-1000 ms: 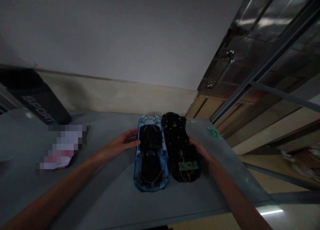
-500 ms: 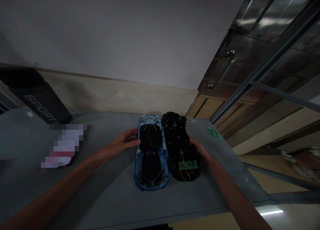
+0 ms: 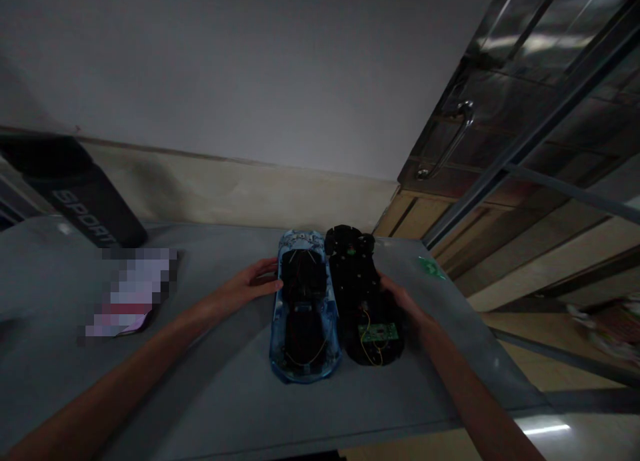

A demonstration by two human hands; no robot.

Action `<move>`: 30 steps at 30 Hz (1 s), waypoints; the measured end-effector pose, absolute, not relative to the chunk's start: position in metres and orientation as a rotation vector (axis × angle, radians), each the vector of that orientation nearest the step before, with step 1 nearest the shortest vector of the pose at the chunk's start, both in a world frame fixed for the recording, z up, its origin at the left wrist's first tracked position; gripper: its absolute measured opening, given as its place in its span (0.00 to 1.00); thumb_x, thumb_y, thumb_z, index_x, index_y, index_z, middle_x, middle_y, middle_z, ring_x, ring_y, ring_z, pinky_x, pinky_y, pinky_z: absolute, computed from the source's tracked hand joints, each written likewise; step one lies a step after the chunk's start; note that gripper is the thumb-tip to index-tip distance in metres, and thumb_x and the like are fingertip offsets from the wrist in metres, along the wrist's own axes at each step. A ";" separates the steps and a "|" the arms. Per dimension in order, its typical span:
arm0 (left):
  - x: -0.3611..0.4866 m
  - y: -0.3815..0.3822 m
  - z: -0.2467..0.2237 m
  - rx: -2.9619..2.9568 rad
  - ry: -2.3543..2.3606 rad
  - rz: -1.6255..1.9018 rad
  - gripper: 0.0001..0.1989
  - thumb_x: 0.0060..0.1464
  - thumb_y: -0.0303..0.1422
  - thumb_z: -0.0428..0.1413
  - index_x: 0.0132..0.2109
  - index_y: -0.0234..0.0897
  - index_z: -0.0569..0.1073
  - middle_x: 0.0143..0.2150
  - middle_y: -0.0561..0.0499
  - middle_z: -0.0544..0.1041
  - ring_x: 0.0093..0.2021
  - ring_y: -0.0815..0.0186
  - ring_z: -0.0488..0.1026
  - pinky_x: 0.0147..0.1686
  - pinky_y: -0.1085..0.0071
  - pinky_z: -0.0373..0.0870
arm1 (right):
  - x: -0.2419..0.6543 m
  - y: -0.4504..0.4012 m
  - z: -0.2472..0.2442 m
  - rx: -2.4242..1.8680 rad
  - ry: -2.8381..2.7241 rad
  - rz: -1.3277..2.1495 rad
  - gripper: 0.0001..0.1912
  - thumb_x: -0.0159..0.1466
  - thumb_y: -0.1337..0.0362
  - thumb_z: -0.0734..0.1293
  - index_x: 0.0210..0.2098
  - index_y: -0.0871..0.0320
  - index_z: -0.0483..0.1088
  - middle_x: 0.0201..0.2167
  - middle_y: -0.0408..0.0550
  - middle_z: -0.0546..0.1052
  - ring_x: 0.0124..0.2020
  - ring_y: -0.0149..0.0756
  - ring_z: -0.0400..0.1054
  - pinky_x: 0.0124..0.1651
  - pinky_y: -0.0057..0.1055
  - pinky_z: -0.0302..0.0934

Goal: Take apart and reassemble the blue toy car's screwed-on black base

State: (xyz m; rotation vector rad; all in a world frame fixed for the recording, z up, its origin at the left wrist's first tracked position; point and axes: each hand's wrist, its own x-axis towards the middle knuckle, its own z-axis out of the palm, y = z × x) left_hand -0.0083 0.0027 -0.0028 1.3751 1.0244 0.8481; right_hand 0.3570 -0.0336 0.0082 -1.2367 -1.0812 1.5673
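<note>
A blue toy car body shell [image 3: 333, 341] lies upside down on the grey table, its dark inside facing up with a thin wire across it. Against its left side is my left hand [image 3: 257, 281], thumb at the rim and fingers along the outer edge. Right beside the shell lies a black toy car chassis [image 3: 353, 274], carrying a green circuit board [image 3: 379, 332] and yellow wires near its front end. My right hand [image 3: 400, 301] grips the chassis by its right side, with most of its fingers hidden in shadow.
On the left stand a black SPORT bottle [image 3: 95, 201] and a blurred-out flat item [image 3: 137, 287]. A small green packet [image 3: 433, 267] lies near the right edge of the grey table [image 3: 210, 394]. A wall runs behind; a metal frame [image 3: 480, 187] and door handle [image 3: 450, 141] are at right.
The whole view has shifted very slightly. Both hands stay at the shell and the chassis, with no clear movement of either part.
</note>
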 end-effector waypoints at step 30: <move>-0.009 0.003 -0.004 1.368 1.015 0.829 0.34 0.53 0.46 0.70 0.64 0.42 0.76 0.69 0.45 0.78 0.72 0.41 0.72 0.74 0.47 0.64 | 0.361 -0.030 0.002 -1.297 -1.063 1.513 0.24 0.50 0.59 0.72 0.47 0.45 0.82 0.38 0.42 0.86 0.36 0.48 0.78 0.40 0.40 0.74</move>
